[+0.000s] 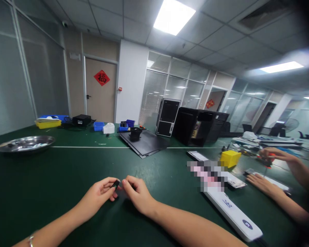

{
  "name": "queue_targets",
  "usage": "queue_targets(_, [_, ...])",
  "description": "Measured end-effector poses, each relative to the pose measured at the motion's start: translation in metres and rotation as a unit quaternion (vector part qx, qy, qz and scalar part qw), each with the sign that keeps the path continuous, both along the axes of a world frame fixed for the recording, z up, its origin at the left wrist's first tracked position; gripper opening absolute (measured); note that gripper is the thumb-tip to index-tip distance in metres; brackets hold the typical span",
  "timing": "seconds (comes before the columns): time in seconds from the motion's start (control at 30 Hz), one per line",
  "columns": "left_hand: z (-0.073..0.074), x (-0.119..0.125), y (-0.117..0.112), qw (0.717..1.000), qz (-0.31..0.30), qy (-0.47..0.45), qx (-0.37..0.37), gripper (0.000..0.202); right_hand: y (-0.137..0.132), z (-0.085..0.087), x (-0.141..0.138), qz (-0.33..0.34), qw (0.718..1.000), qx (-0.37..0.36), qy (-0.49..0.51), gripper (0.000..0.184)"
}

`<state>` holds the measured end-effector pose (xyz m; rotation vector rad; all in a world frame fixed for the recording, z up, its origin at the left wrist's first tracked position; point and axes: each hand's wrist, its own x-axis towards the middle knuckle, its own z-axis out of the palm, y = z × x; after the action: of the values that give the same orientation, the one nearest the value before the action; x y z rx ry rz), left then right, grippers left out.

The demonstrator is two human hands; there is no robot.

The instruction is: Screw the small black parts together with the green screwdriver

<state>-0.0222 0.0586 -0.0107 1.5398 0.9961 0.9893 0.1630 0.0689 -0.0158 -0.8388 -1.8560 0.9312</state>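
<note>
My left hand (100, 195) pinches a small black part (115, 184) between its thumb and fingertips, low in the middle of the view. My right hand (137, 194) sits just to the right, its curled fingertips close to that part. Whether those fingers hold anything is hidden. Both hands hover over a dark green work table (67, 178). A co-worker's two hands (278, 154) (262, 183) work at the right, apart from mine.
A white power strip (231, 214) lies to my right, beyond it a yellow box (230, 158). A steel tray (25, 144) sits at the left. A black panel (144, 142), blue bins (98, 126) and black computer cases (195, 126) stand farther off.
</note>
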Motion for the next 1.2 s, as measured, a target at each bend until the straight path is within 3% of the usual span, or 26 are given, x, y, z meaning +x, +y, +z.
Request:
queue_targets(0.23, [0.0071, 0.0009, -0.0024, 1.000, 0.014, 0.003, -0.018, 0.041, -0.0039, 0.0034, 0.0012, 0.035, 0.996, 0.061, -0.050, 0.035])
queue_targets(0.53, [0.0044, 0.0004, -0.0006, 0.999, 0.009, -0.023, -0.031, 0.045, -0.0056, 0.0032, 0.0008, 0.049, 0.991, 0.095, -0.085, 0.029])
queue_targets(1.2, [0.0029, 0.0003, -0.0003, 1.000, 0.002, -0.019, -0.023, 0.044, -0.0078, 0.0037, 0.0027, 0.062, 0.990, 0.088, -0.095, 0.028])
